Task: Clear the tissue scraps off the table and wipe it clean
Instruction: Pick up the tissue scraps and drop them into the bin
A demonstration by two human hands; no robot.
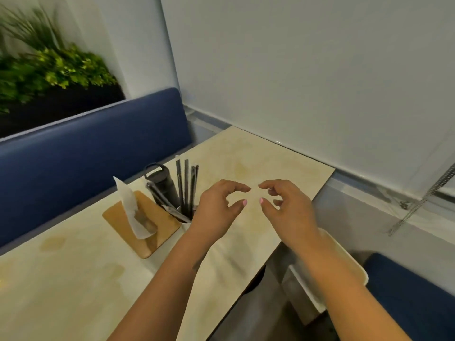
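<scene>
2 hands, the left hand point(216, 207) and right hand point(285, 205), hover empty with fingers loosely curled over the tabletop point(246, 156) near its far right corner, where no tissue scraps show; such scraps likely lift with a light pinch.

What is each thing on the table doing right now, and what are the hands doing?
Left hand: above the table, fingers loosely curled, holding nothing.
Right hand: above the table, fingers loosely curled, holding nothing.
Napkin holder: on the table, one napkin sticking up.
Straws: standing in a cup.
Bottle: upright, lid on.
Table: faint stains, no scraps in sight.
Tray: off the table edge, under the right arm.
</scene>
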